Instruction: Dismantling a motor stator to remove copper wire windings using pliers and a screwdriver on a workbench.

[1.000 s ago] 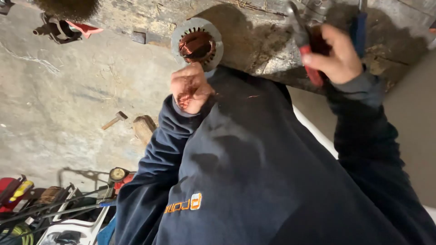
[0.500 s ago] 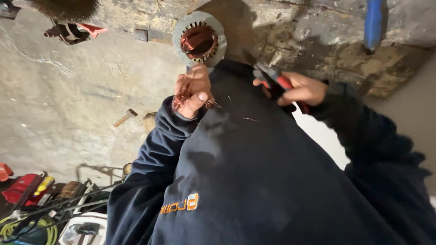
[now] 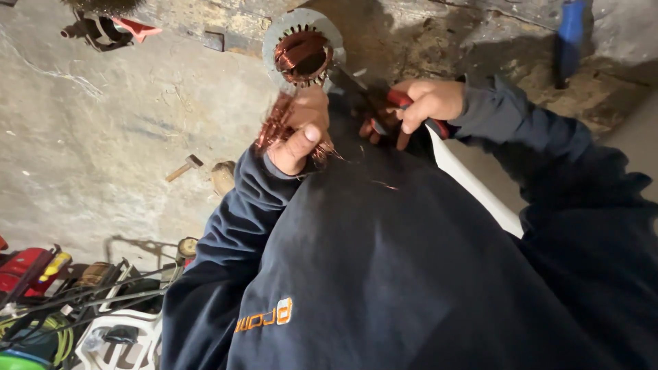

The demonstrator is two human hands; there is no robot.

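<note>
While the left hand (image 3: 299, 130) grips a tangled bunch of copper wire (image 3: 277, 127) in a closed fist, thumb pointing up, the round motor stator (image 3: 301, 51) sits just beyond it at about twelve o'clock, its grey toothed ring packed with copper windings. The wire bunch seems to run from the fist up to the stator's lower edge, though motion blur makes the join hard to read. At about three o'clock from the left hand, the right hand (image 3: 425, 103) is wrapped around red-handled pliers (image 3: 373, 96), whose dark nose points toward the stator's rim at its four o'clock side and lies close to it; whether the tip touches cannot be told. Both forearms are in dark navy sleeves (image 3: 521, 130), and the person's own sweatshirt fills the lower half of the view, hiding whatever lies under the hands. On the concrete floor (image 3: 103, 151), a small hammer (image 3: 184, 166) lies at about eight o'clock from the left hand, well apart. Farther off at seven o'clock sit red tools (image 3: 27, 270) and a white plastic chair (image 3: 116, 339). A blue handle (image 3: 569, 38) hangs at two o'clock.
</note>
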